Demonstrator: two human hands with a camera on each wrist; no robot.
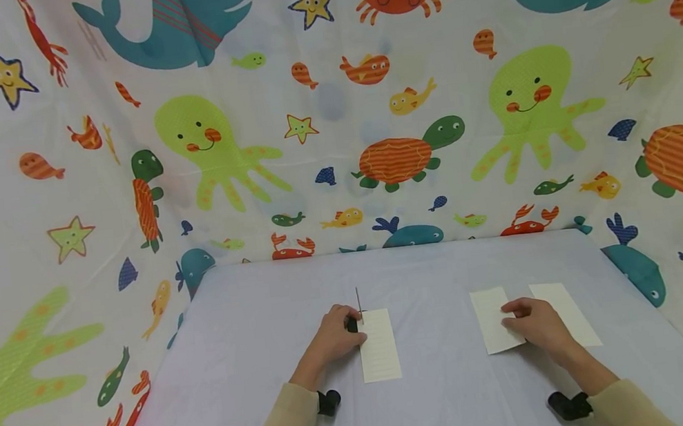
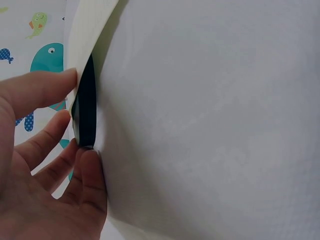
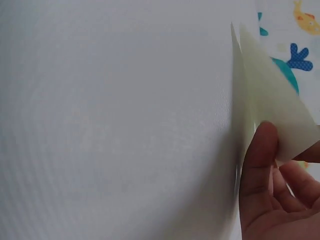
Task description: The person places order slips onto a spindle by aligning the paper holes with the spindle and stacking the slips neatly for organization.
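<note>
A cream lined paper sheet (image 1: 381, 348) lies left of the table's middle. My left hand (image 1: 336, 331) holds a small black object that looks like a binder clip (image 1: 351, 324) at the sheet's upper left edge, with a thin wire-like piece standing up from it. In the left wrist view the dark piece (image 2: 87, 110) sits against the paper (image 2: 92, 25), between thumb and fingertips. My right hand (image 1: 537, 324) pinches a plain cream sheet (image 1: 492, 322) by its right side. The right wrist view shows that sheet (image 3: 272, 95) bent up from the table.
Another cream sheet (image 1: 567, 314) lies to the right, partly behind my right hand. A white cloth covers the table (image 1: 436, 397). A curtain printed with sea animals (image 1: 330, 103) stands behind and at both sides. Black wrist cameras (image 1: 329, 403) sit on both wrists.
</note>
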